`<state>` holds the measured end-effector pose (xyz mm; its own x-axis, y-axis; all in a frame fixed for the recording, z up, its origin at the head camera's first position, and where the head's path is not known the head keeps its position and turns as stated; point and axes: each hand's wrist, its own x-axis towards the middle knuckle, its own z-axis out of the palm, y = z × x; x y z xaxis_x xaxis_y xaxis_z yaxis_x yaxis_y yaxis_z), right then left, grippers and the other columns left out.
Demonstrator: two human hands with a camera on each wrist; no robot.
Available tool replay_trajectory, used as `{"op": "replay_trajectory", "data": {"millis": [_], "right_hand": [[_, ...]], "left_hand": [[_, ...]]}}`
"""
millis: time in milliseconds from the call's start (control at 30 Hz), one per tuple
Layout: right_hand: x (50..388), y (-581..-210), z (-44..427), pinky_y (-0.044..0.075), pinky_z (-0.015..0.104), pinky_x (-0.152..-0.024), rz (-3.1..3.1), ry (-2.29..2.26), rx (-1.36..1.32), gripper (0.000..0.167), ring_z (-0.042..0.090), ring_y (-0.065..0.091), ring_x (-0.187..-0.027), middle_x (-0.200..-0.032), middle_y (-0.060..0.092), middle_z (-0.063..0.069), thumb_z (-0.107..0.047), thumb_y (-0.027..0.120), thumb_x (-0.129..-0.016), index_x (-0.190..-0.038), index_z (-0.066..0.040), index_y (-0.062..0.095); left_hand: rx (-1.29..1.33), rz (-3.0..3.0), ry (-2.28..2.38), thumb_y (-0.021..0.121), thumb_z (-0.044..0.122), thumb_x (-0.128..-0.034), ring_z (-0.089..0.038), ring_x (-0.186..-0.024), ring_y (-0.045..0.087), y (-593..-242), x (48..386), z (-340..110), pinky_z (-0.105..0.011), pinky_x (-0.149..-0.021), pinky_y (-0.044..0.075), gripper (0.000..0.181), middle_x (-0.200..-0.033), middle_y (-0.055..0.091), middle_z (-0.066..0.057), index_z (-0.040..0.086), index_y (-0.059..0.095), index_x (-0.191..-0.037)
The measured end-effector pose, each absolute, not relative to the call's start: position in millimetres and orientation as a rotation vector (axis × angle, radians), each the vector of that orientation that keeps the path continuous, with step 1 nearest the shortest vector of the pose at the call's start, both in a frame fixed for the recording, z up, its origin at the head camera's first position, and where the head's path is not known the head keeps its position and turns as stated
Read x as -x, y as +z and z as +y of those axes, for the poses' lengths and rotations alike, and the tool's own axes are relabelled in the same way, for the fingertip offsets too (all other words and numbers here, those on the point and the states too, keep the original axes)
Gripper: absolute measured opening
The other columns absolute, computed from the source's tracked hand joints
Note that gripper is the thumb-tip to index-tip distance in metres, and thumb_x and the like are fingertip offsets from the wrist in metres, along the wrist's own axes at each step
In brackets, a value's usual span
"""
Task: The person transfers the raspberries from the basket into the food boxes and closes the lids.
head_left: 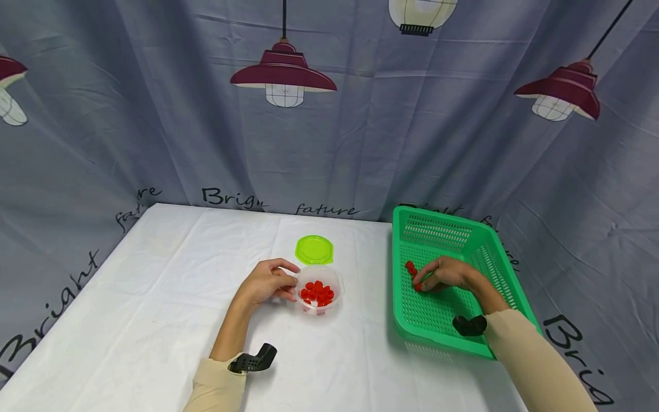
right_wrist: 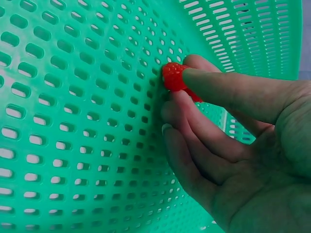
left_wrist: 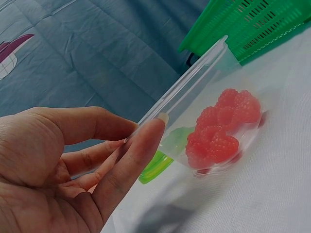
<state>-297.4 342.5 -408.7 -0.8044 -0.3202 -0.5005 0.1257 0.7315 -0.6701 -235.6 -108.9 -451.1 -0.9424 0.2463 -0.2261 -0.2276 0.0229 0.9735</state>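
My left hand [head_left: 269, 281] pinches the rim of a clear plastic tub [head_left: 337, 279], thumb on one side and fingers on the other. Several raspberries [left_wrist: 223, 126] lie at the bottom of this tub, which stands on the table. Inside the green basket [head_left: 429, 317], my right hand [head_left: 447, 273] holds a raspberry [right_wrist: 173, 76] between thumb and fingertips, close to the perforated floor. A couple more raspberries [head_left: 409, 266] lie just beyond those fingertips in the head view. The right wrist view shows the thumb covering part of the held berry.
A bright green lid [head_left: 314, 250] lies flat behind the tub. The white-covered table [head_left: 144, 297] ends at a grey-blue curtain [head_left: 355, 143] printed with lamps and lettering. Raised walls surround the basket on the right side of the table.
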Motion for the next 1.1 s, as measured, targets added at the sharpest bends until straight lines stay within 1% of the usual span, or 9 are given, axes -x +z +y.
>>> {"op": "replay_trajectory", "data": {"millis": [200, 267, 433, 600, 667, 767, 933, 1000, 1100], "right_hand": [[295, -408, 345, 0.061, 0.041, -0.091, 2.319, -0.973, 0.14, 0.029, 0.021, 0.07, -0.103, -0.122, 0.072, 0.013, -0.011, 0.076, -0.088, -0.114, 0.0, 0.075], [294, -406, 346, 0.061, 0.043, -0.091, 2.311, -0.991, 0.16, 0.029, 0.022, 0.07, -0.104, -0.123, 0.071, 0.015, -0.011, 0.075, -0.089, -0.115, 0.001, 0.074], [293, -391, 342, 0.058, 0.049, -0.097, 2.299, -1.029, 0.213, 0.033, 0.029, 0.069, -0.11, -0.127, 0.068, 0.02, -0.012, 0.07, -0.092, -0.121, 0.004, 0.071], [296, -369, 333, 0.052, 0.056, -0.104, 2.307, -1.054, 0.239, 0.038, 0.04, 0.065, -0.116, -0.13, 0.066, 0.023, -0.014, 0.067, -0.096, -0.129, 0.005, 0.065], [298, -362, 328, 0.051, 0.057, -0.106, 2.306, -1.069, 0.244, 0.039, 0.042, 0.064, -0.118, -0.131, 0.065, 0.024, -0.015, 0.066, -0.097, -0.13, 0.005, 0.064], [300, -352, 320, 0.053, 0.053, -0.105, 2.333, -1.077, 0.256, 0.039, 0.039, 0.065, -0.116, -0.131, 0.065, 0.022, -0.016, 0.068, -0.096, -0.13, 0.002, 0.065], [300, -336, 302, 0.058, 0.04, -0.095, 2.402, -1.066, 0.307, 0.035, 0.026, 0.069, -0.106, -0.125, 0.07, 0.015, -0.018, 0.07, -0.094, -0.126, -0.004, 0.07], [299, -330, 291, 0.058, 0.038, -0.093, 2.417, -1.069, 0.334, 0.033, 0.024, 0.069, -0.104, -0.123, 0.071, 0.013, -0.019, 0.071, -0.094, -0.124, -0.006, 0.071], [296, -325, 272, 0.058, 0.041, -0.095, 2.419, -1.078, 0.38, 0.031, 0.025, 0.07, -0.105, -0.121, 0.073, 0.014, -0.018, 0.072, -0.093, -0.122, -0.006, 0.073]], "left_hand": [[-0.027, 1.962, 1.999, 0.069, 0.0, -0.0897, -0.017, -0.055, 0.069, -452, 236, -108, -0.03, -0.065, 0.064, 0.034, -0.078, 0.06, -0.009, -0.008, 0.062, -0.122], [-0.029, 1.959, 2.0, 0.069, 0.0, -0.0896, -0.017, -0.055, 0.069, -452, 236, -108, -0.03, -0.065, 0.064, 0.034, -0.078, 0.06, -0.009, -0.008, 0.062, -0.122], [-0.02, 1.974, 1.989, 0.069, 0.0, -0.0894, -0.018, -0.056, 0.07, -451, 236, -108, -0.032, -0.065, 0.064, 0.033, -0.077, 0.063, -0.009, -0.007, 0.063, -0.121], [0.002, 1.984, 1.988, 0.069, 0.0, -0.0889, -0.019, -0.056, 0.07, -451, 236, -108, -0.032, -0.065, 0.064, 0.031, -0.077, 0.065, -0.009, -0.005, 0.064, -0.119], [0.005, 1.98, 1.989, 0.069, 0.0, -0.0888, -0.019, -0.056, 0.07, -451, 236, -108, -0.033, -0.065, 0.064, 0.031, -0.077, 0.065, -0.009, -0.005, 0.064, -0.119], [-0.004, 1.979, 1.985, 0.069, 0.0, -0.0892, -0.019, -0.056, 0.07, -450, 236, -108, -0.033, -0.066, 0.064, 0.032, -0.077, 0.065, -0.009, -0.006, 0.063, -0.12], [-0.014, 1.978, 1.981, 0.07, 0.001, -0.0893, -0.019, -0.057, 0.07, -449, 235, -108, -0.033, -0.066, 0.064, 0.033, -0.078, 0.066, -0.009, -0.007, 0.063, -0.121], [-0.017, 1.976, 1.984, 0.07, 0.001, -0.0894, -0.019, -0.057, 0.069, -449, 235, -108, -0.033, -0.066, 0.064, 0.034, -0.078, 0.066, -0.009, -0.007, 0.063, -0.121], [-0.025, 1.976, 1.988, 0.07, 0.001, -0.0894, -0.019, -0.056, 0.069, -449, 235, -108, -0.032, -0.066, 0.064, 0.034, -0.078, 0.066, -0.009, -0.007, 0.062, -0.121]]}}
